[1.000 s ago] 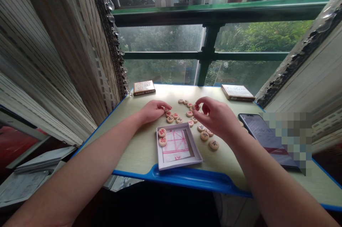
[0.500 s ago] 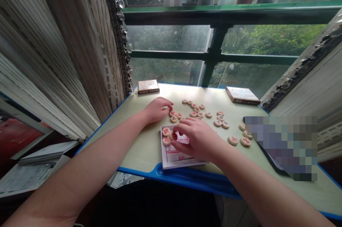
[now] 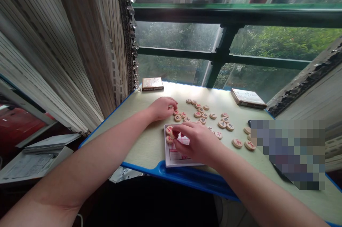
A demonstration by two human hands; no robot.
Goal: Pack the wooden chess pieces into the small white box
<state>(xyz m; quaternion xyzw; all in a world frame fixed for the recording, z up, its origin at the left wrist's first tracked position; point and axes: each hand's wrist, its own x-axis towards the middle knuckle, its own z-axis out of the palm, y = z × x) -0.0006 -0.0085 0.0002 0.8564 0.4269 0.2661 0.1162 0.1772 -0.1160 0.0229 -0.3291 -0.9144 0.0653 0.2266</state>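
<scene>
Near the tabletop's front edge, the right hand hovers over the left side of a shallow white tray. Its fingertips are pinched narrow around what looks like a red-marked wooden disc, just beside two seated discs lying against the tray's left wall. Doing this well, I judge, means lowering the disc flat and face up, snug against its neighbours without knocking them, and releasing only once it rests. Further back, the left hand lies curled over the near end of the loose discs scattered across the middle; whether it grips one I cannot tell. A flat box sits at the far left corner, a second box towards the far right.
</scene>
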